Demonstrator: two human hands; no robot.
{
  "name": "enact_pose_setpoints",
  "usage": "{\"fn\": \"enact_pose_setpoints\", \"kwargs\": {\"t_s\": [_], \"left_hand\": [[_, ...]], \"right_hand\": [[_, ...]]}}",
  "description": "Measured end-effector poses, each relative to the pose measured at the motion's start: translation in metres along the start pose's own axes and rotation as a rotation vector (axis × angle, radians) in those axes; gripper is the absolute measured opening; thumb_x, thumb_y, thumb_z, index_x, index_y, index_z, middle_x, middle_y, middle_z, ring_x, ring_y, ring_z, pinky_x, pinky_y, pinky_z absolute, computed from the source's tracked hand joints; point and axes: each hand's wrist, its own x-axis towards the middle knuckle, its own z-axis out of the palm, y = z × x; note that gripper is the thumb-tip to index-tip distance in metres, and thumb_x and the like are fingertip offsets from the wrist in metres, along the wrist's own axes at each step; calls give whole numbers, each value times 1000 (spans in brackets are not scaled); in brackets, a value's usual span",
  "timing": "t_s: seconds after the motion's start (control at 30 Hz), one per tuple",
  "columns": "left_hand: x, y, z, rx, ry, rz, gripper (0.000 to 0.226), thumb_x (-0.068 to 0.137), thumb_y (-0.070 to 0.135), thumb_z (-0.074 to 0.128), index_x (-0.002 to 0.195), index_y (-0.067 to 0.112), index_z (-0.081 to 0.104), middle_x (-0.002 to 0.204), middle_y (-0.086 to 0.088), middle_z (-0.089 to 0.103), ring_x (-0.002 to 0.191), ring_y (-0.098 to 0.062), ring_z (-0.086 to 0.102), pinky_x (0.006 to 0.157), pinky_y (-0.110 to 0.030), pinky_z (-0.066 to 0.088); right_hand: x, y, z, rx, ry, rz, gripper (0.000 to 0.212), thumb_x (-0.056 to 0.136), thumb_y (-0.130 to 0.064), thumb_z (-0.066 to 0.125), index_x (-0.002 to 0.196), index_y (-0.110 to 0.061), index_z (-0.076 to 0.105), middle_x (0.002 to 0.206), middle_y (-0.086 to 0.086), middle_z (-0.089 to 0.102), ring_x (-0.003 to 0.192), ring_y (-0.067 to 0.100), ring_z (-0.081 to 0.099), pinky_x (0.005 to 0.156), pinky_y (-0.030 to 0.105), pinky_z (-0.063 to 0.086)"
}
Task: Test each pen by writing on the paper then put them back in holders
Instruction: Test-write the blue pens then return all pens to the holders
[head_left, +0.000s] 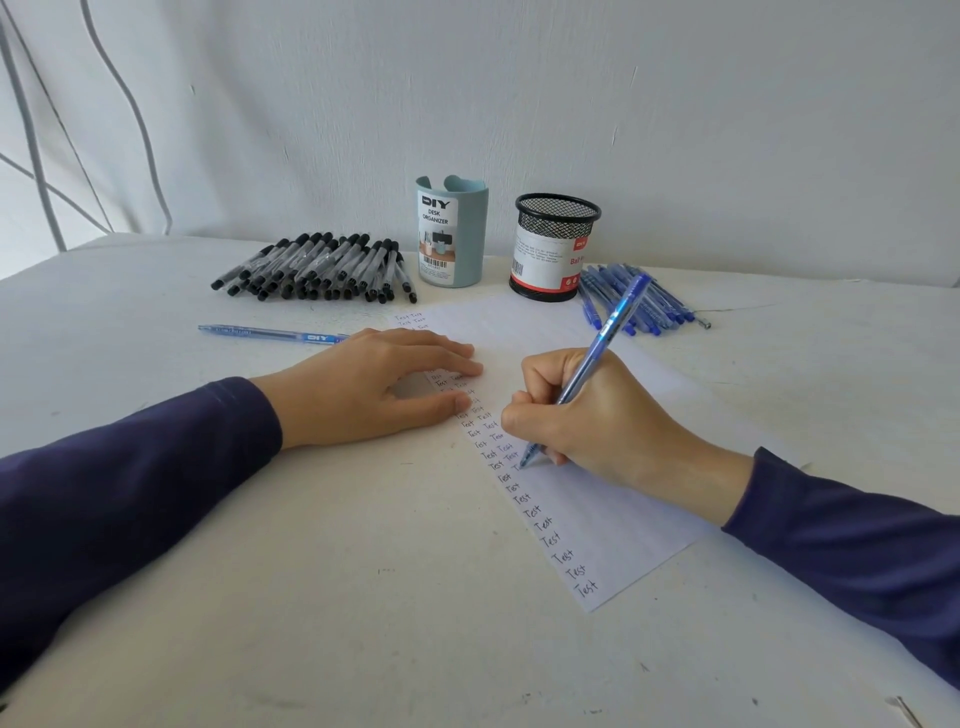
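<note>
**A:** What sits lowest in the frame?

**B:** The white table (311, 597), with a dark blue sleeve (104, 509) entering from each lower corner. The sheet of paper (623, 530) runs slantwise from the lower right of centre up toward the middle. Columns of the word "Test" run down its left edge.

**A:** And the hands?

**B:** The right hand (592, 421), right of centre, has its thumb and fingers curled round a blue pen (605, 338), pinching it low on the barrel. The tip touches the paper beside the second column. The left hand (374, 389), just left of centre, lies flat with its fingers straight and slightly spread, and the fingertips press the paper's left edge over the writing.

**A:** Farther up?

**B:** A loose pen (270, 332), also blue, lies on the table just above the left hand. Beyond it, upper left of centre, is a heap of black pens (317, 270). Beside that stands a pale teal holder (452, 234), then a black mesh holder (553, 244), both upright near the wall. A heap of blue pens (639, 301) lies just right of the mesh holder.
</note>
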Motion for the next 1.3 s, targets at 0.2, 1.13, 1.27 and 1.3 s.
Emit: {"fn": "enact_pose_setpoints", "kwargs": {"t_s": [0.2,1.13,1.27,1.3], "left_hand": [[0,0,0,-5,-7,-3,51,83,71,43,128,49,55,141,27,45,131,11,38,113,-19,28],[-1,0,-1,10,-20,-9,51,84,71,42,129,49,54,142,28,45,132,12,36,114,-23,30],[-1,0,0,21,0,0,50,84,70,42,128,48,55,141,30,45,131,14,35,109,-16,31],[-1,0,0,23,4,0,51,84,70,42,128,48,56,141,30,45,131,14,35,108,-14,31]], "right_hand": [[0,0,0,-3,5,9,38,78,1,66,51,-6,40,39,-5,42,40,8,42,47,24,42],[3,-4,-10,112,3,113,53,94,-13,52,41,-20,48,52,16,50,45,16,39,43,20,31],[9,-11,-23,178,-83,263,27,96,-46,51,93,-20,60,42,2,39,38,13,28,41,20,25],[11,-11,-26,218,-88,311,34,97,-51,44,107,-22,60,41,2,36,38,13,25,40,21,23]]}}
